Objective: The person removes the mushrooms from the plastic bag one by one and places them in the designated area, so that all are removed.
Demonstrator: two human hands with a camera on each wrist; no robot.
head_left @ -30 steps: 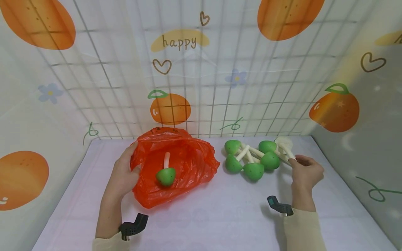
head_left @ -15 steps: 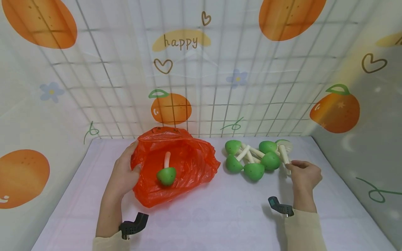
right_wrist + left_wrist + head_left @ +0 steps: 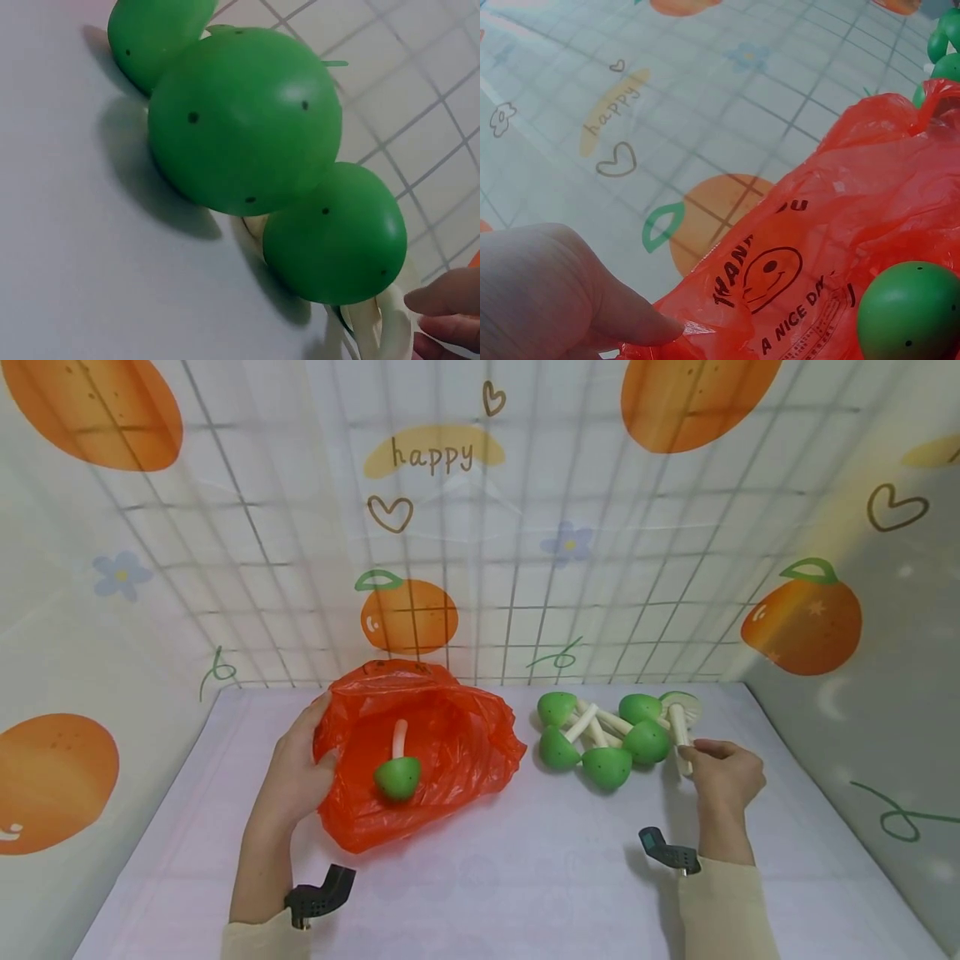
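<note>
My left hand [image 3: 300,768] grips the left edge of a red plastic bag [image 3: 472,739], whose mouth faces me. Inside the bag lies one toy mushroom [image 3: 398,778] with a green, black-dotted cap and a pale stem pointing up. My right hand [image 3: 727,774] pinches the lower stem of another green mushroom [image 3: 677,720], its pale gilled underside showing. In the right wrist view, the thumb and fingers of the right hand [image 3: 450,307] meet a white stem [image 3: 396,326] at the lower right. Beside it sits a cluster of similar mushrooms [image 3: 606,768], stems crossing inward.
A pale tablecloth [image 3: 487,893] covers the table. Behind stands a white curtain [image 3: 480,543] printed with oranges over a wire grid, with more walls at both sides. Black wrist cameras [image 3: 321,896] sit on both forearms. The bag carries printed words and a smiley face.
My right hand has shifted slightly left, and the mushroom it pinches has turned so that its underside and stem face me more. The left hand and the bag look the same.
</note>
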